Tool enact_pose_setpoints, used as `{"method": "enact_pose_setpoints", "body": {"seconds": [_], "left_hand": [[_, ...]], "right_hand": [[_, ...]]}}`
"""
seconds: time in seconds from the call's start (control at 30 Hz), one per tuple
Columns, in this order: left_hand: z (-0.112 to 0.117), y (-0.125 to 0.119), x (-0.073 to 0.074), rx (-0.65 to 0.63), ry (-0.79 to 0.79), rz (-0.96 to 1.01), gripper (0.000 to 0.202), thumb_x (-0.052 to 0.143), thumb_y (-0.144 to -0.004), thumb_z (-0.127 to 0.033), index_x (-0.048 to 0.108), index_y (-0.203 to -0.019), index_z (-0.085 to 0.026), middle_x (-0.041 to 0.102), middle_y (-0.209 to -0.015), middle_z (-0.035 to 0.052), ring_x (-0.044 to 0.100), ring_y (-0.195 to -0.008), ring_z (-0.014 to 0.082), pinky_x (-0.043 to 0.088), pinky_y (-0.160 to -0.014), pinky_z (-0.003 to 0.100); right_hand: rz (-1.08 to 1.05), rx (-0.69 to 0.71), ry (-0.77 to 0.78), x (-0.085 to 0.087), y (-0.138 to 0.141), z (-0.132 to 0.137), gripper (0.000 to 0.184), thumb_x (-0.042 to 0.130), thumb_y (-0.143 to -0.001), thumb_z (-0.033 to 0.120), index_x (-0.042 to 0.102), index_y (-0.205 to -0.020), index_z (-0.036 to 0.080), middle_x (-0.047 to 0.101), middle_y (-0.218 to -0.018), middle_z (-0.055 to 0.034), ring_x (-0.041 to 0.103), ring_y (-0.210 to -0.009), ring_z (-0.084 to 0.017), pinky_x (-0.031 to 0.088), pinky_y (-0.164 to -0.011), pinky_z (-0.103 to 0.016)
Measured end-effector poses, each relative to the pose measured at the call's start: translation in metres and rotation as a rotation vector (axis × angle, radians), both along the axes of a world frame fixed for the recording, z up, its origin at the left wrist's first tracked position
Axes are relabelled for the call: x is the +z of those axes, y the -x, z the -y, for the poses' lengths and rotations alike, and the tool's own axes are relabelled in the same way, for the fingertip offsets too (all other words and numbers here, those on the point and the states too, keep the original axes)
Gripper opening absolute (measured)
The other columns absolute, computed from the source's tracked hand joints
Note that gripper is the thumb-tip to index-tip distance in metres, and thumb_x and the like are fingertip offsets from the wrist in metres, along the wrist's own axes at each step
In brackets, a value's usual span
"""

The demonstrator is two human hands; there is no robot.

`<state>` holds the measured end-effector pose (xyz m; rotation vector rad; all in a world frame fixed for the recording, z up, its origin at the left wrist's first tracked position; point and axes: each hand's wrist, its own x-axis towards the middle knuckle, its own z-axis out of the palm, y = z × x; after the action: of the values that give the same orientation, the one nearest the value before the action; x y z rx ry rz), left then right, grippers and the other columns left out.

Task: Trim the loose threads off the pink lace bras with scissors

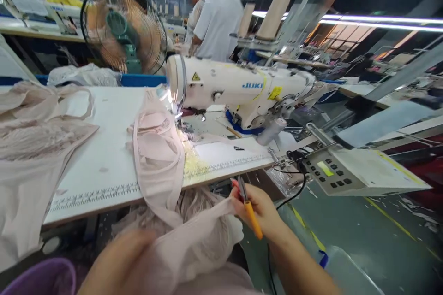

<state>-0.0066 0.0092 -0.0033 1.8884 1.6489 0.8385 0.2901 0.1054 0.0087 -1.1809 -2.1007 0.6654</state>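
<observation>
My right hand (258, 209) is closed around orange-handled thread snips (254, 219), their metal blade pointing up. Its fingertips also pinch the edge of a pale pink bra (204, 235), which hangs in front of the table edge. At the lower left, my left hand (126, 253) is against the same fabric, smeared by motion, so its grip is unclear. Another part of the pink garment, with straps and a cup (157, 147), lies on the table and runs up to the needle area of a white Juki sewing machine (221, 85).
More pink garments (31, 161) lie on the left of the white table (110, 166). A control box (346, 170) sticks out at right; a purple bin (44, 279) stands lower left. Behind are a fan (121, 27), thread cones (280, 4) and a person in white (221, 23).
</observation>
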Motion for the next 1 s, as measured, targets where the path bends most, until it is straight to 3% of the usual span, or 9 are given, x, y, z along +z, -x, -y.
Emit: {"method": "enact_pose_setpoints", "body": {"seconds": [0.13, 0.2, 0.3, 0.4, 0.5, 0.57, 0.7, 0.8, 1.0], "left_hand": [[-0.004, -0.010, 0.008, -0.150, 0.093, -0.012, 0.020, 0.051, -0.084, -0.037, 0.070, -0.089, -0.031, 0.073, -0.084, 0.0006, 0.067, -0.078, 0.0207, 0.051, -0.071, 0.024], [-0.007, -0.016, 0.011, -0.238, 0.059, -0.063, 0.021, 0.048, -0.086, -0.033, 0.069, -0.090, -0.029, 0.072, -0.085, 0.0009, 0.066, -0.078, 0.0189, 0.050, -0.069, 0.023], [-0.009, -0.024, 0.017, -0.296, 0.002, -0.139, 0.024, 0.044, -0.088, -0.030, 0.068, -0.087, -0.025, 0.071, -0.079, 0.0022, 0.065, -0.072, 0.0185, 0.049, -0.064, 0.024], [-0.011, -0.031, 0.022, -0.360, -0.031, -0.197, 0.026, 0.042, -0.087, -0.024, 0.068, -0.090, -0.023, 0.071, -0.078, 0.0037, 0.065, -0.070, 0.0192, 0.049, -0.060, 0.026], [-0.014, -0.030, 0.022, -0.411, -0.100, -0.262, 0.025, 0.042, -0.087, -0.022, 0.067, -0.091, -0.023, 0.070, -0.079, 0.0038, 0.064, -0.068, 0.0191, 0.048, -0.061, 0.027], [-0.016, -0.024, 0.018, -0.420, -0.192, -0.308, 0.025, 0.043, -0.087, -0.021, 0.066, -0.098, -0.025, 0.068, -0.077, 0.0012, 0.063, -0.068, 0.0182, 0.046, -0.072, 0.031], [-0.011, 0.002, 0.010, -0.380, -0.280, -0.436, 0.029, 0.046, -0.085, -0.023, 0.064, -0.106, -0.030, 0.064, -0.070, -0.0038, 0.060, -0.062, 0.0168, 0.033, -0.091, 0.038], [0.001, 0.025, 0.009, -0.313, -0.196, -0.373, 0.028, 0.046, -0.085, -0.027, 0.066, -0.104, -0.030, 0.067, -0.076, -0.0048, 0.061, -0.069, 0.0157, 0.028, -0.097, 0.035], [0.022, 0.050, 0.008, 0.048, -0.011, -0.134, 0.031, 0.057, -0.081, -0.037, 0.066, -0.109, -0.029, 0.066, -0.111, -0.0036, 0.058, -0.105, 0.0206, 0.042, -0.091, 0.022]], "right_hand": [[0.024, -0.134, 0.067, 0.000, -0.007, -0.004, 0.022, 0.053, -0.081, 0.038, 0.054, -0.072, 0.018, 0.053, -0.064, -0.0030, 0.048, -0.057, -0.015, 0.041, -0.053, -0.028], [-0.022, -0.111, 0.079, 0.005, 0.000, -0.004, 0.021, 0.058, -0.078, 0.038, 0.059, -0.083, 0.017, 0.060, -0.077, -0.0072, 0.055, -0.069, -0.019, 0.046, -0.062, -0.031], [-0.057, 0.235, 0.126, 0.011, 0.025, 0.000, 0.016, 0.061, -0.075, 0.030, 0.061, -0.086, 0.018, 0.064, -0.087, -0.0075, 0.059, -0.085, -0.020, 0.046, -0.080, -0.033], [0.096, 0.566, 0.242, 0.009, 0.054, 0.004, 0.007, 0.063, -0.068, 0.019, 0.057, -0.072, 0.018, 0.059, -0.072, -0.0009, 0.055, -0.070, -0.015, 0.044, -0.066, -0.024], [0.180, 0.645, 0.353, 0.002, 0.071, 0.004, 0.015, 0.066, -0.064, 0.014, 0.052, -0.067, 0.017, 0.051, -0.064, 0.0037, 0.046, -0.058, -0.010, 0.036, -0.053, -0.019], [0.124, 0.648, 0.425, -0.002, 0.073, 0.003, 0.015, 0.067, -0.066, 0.013, 0.052, -0.070, 0.017, 0.050, -0.064, 0.0049, 0.043, -0.056, -0.008, 0.035, -0.053, -0.017], [0.053, 0.624, 0.506, -0.006, 0.068, 0.001, 0.018, 0.069, -0.068, 0.014, 0.052, -0.071, 0.017, 0.049, -0.065, 0.0058, 0.042, -0.057, -0.007, 0.035, -0.054, -0.016], [0.038, 0.597, 0.519, -0.010, 0.064, 0.000, 0.021, 0.070, -0.067, 0.017, 0.050, -0.069, 0.017, 0.049, -0.066, 0.0054, 0.041, -0.058, -0.007, 0.035, -0.055, -0.017], [0.003, 0.574, 0.541, -0.010, 0.061, -0.001, 0.033, 0.069, -0.069, 0.032, 0.041, -0.062, 0.017, 0.044, -0.061, 0.0055, 0.034, -0.055, -0.007, 0.032, -0.052, -0.019]]}}
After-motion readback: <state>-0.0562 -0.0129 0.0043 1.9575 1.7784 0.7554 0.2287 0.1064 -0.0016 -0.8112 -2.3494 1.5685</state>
